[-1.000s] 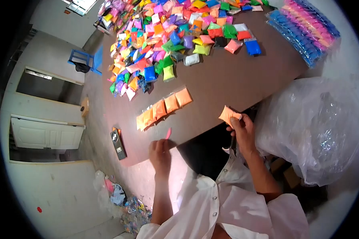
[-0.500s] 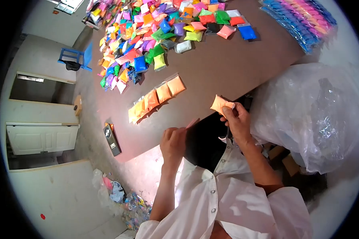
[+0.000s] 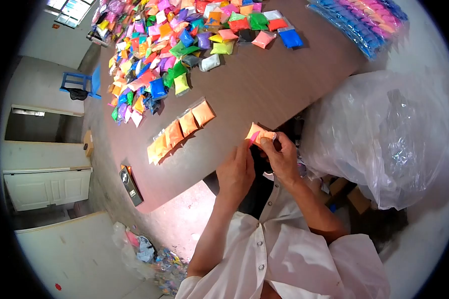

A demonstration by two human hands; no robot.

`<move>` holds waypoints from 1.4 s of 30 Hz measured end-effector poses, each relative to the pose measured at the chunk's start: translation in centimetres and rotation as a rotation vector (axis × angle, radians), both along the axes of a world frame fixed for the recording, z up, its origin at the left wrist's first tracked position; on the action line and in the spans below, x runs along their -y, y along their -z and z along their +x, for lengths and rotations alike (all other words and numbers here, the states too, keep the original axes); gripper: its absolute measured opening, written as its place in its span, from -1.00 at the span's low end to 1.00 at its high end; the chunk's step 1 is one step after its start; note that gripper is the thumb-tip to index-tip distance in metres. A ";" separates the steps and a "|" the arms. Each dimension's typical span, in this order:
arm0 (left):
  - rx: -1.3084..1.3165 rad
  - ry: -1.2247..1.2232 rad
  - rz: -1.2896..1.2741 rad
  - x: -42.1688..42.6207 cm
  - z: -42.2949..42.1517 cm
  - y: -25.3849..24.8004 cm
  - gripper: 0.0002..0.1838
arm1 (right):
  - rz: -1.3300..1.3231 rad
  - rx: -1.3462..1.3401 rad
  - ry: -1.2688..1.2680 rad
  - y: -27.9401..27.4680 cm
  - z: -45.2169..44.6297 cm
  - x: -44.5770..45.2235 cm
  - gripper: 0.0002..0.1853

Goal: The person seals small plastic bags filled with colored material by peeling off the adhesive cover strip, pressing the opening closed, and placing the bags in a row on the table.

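My right hand (image 3: 283,158) grips a small clear bag of light-orange material (image 3: 262,130) by its end, just above the table's near edge. My left hand (image 3: 237,170) is closed, thumb and fingers pinching a thin pink strip (image 3: 254,136) that lies against the face of this bag. Whether the strip is a tool or a piece of film, I cannot tell. Beyond my left hand, a slanting row of several overlapping orange bags (image 3: 180,130) lies on the brown table (image 3: 264,79).
A big heap of colourful small bags (image 3: 159,55) covers the table's far left. Strips of blue and pink packs (image 3: 361,22) lie at the far right. A large clear plastic bag (image 3: 379,134) bulges beside my right arm. A black box-like object (image 3: 130,185) sits at the left corner.
My left hand has risen toward my right, bringing the pink strip onto the orange bag. My right hand has shifted slightly left with the bag. The whole view has shifted a little.
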State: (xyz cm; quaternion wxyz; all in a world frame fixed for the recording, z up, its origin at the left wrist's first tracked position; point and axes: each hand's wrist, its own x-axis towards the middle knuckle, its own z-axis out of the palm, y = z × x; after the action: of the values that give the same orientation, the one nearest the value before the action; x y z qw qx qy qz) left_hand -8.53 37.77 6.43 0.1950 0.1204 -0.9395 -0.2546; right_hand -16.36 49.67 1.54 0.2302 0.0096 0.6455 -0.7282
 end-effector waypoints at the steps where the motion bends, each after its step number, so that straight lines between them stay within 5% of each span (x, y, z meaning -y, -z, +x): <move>1: 0.023 -0.029 -0.040 -0.2 0.0 -0.2 -0.85 | 0.034 -0.023 -0.008 0.0 0.1 0.0 -0.64; 15: 0.111 -0.134 -0.062 2.7 -2.1 0.1 -0.88 | -0.058 -0.027 0.004 0.4 0.4 0.4 -0.64; 20: -0.047 -0.035 0.017 1.0 -1.5 0.0 -0.94 | -0.048 -0.032 0.021 0.9 0.4 0.5 -0.67; 26: 0.123 -0.041 -0.089 3.0 -1.7 1.1 -0.95 | -0.015 -0.079 0.002 1.6 0.4 0.5 -0.79; 30: -0.010 -0.045 0.041 2.6 -1.6 0.0 -0.94 | -0.044 -0.018 0.004 1.3 0.1 0.4 -0.79; 42: 0.026 0.066 -0.113 3.1 -2.9 0.6 -0.96 | -0.057 0.114 -0.005 0.9 -0.8 0.3 -0.81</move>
State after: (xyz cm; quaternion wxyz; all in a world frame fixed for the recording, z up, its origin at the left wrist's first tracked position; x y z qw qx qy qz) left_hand -11.42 34.68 5.80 0.1806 0.0816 -0.9583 -0.2059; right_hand -17.12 49.38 0.61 0.2685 0.0431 0.6103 -0.7440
